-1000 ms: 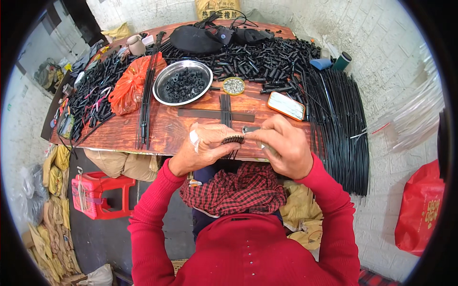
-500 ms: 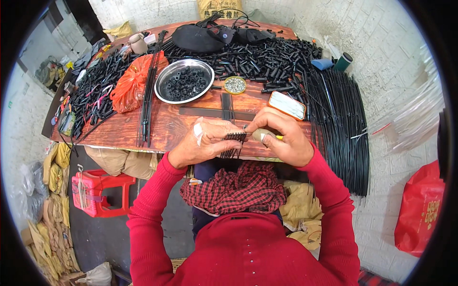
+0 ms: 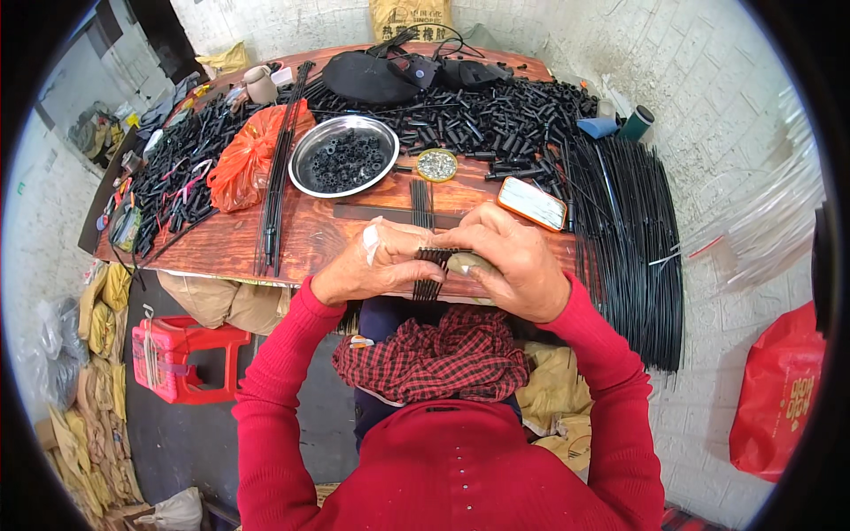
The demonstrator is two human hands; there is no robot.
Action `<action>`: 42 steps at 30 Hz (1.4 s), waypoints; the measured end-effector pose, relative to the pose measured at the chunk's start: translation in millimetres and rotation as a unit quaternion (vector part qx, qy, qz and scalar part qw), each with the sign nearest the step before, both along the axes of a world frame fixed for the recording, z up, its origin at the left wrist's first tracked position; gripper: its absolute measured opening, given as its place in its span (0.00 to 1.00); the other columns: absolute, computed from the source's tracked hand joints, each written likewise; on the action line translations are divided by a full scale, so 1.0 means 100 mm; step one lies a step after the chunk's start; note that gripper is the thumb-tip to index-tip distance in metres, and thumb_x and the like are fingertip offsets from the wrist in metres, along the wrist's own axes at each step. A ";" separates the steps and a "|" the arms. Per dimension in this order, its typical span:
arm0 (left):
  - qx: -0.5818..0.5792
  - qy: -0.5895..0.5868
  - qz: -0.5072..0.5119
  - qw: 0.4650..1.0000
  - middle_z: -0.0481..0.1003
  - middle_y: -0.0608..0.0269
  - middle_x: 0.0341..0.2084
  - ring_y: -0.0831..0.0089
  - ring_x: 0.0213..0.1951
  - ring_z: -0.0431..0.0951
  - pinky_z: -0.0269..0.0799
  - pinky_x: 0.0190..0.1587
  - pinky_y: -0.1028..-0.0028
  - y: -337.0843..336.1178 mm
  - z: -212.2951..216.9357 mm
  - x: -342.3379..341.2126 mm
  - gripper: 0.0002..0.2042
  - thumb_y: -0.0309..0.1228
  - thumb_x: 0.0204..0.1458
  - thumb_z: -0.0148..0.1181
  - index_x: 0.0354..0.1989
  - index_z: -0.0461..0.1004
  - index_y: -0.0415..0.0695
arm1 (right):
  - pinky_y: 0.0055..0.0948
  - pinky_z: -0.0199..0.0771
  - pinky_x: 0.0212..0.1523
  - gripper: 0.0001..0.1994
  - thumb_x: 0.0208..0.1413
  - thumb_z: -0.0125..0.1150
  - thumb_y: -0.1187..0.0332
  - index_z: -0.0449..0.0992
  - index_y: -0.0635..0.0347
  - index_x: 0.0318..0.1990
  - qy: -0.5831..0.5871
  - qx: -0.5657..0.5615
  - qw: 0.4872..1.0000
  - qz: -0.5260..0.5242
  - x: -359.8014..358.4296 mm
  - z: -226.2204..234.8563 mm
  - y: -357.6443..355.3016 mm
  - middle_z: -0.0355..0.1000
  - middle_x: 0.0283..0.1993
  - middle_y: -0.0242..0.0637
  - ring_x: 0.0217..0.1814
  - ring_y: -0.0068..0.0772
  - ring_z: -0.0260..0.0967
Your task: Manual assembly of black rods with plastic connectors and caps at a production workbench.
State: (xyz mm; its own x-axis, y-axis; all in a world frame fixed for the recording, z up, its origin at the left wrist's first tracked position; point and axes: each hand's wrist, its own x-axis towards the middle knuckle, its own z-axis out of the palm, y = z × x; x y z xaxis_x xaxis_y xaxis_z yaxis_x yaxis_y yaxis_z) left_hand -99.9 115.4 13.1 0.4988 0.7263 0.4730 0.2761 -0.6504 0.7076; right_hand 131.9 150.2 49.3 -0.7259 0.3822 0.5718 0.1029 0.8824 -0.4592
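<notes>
Both hands meeting at the near edge of the worktop (image 3: pixel 221 252), left hand (image 3: pixel 367 265) and right hand (image 3: pixel 513 265) sharing a bundle of thin rods (image 3: pixel 432 270), metal bowl (image 3: pixel 343 155) lying behind them, phone (image 3: pixel 531 202) lying just behind the right hand, long rods (image 3: pixel 633 248) lying along the right side, stool (image 3: pixel 181 358) standing on the floor to the left.

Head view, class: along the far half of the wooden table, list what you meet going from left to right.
Heap of black tubes → orange plastic bag → bundle of long black rods → metal bowl of black rings → small round tin → phone → sheaf of black rods hanging over the table edge.
</notes>
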 end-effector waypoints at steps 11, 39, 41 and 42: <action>0.022 0.004 0.000 1.000 0.79 0.55 0.34 0.60 0.35 0.80 0.74 0.39 0.64 0.03 -0.20 0.13 0.10 0.29 0.51 0.66 0.41 0.79 0.41 | 0.34 0.72 0.33 0.18 0.41 0.66 0.79 0.78 0.60 0.44 -0.005 0.001 0.999 -0.039 -0.18 -0.03 -0.01 0.68 0.35 0.41 0.34 0.40 0.72; 0.090 0.269 0.220 0.933 0.50 0.47 0.72 0.38 0.69 0.51 0.53 0.68 0.47 -0.01 -1.21 -0.01 0.29 0.46 0.54 0.59 0.64 0.68 0.51 | 0.31 0.75 0.28 0.15 0.42 0.67 0.71 0.78 0.53 0.41 0.014 0.026 0.999 0.012 -0.51 -0.11 -0.11 0.69 0.36 0.33 0.31 0.34 0.74; 0.121 0.283 0.233 0.923 0.50 0.46 0.72 0.39 0.69 0.52 0.54 0.68 0.48 0.01 -1.21 0.04 0.26 0.44 0.56 0.55 0.63 0.70 0.51 | 0.30 0.74 0.25 0.15 0.43 0.65 0.72 0.78 0.53 0.42 0.024 0.038 0.998 0.033 -0.52 -0.11 -0.12 0.69 0.37 0.33 0.31 0.34 0.74; 0.126 0.315 0.255 0.906 0.52 0.45 0.71 0.44 0.70 0.54 0.55 0.68 0.51 -0.03 -1.24 0.08 0.24 0.43 0.60 0.49 0.64 0.69 0.50 | 0.30 0.73 0.24 0.09 0.45 0.64 0.70 0.77 0.54 0.36 0.046 0.060 0.997 0.032 -0.57 -0.14 -0.12 0.67 0.35 0.33 0.30 0.34 0.72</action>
State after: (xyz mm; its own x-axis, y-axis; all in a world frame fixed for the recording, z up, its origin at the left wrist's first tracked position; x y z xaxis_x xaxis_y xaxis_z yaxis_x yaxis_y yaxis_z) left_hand -92.4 112.6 -111.4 0.3582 0.8465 0.3939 0.8829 -0.4443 0.1520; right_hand 74.4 138.0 35.3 -0.6891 0.2616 0.6758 0.0060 0.9346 -0.3556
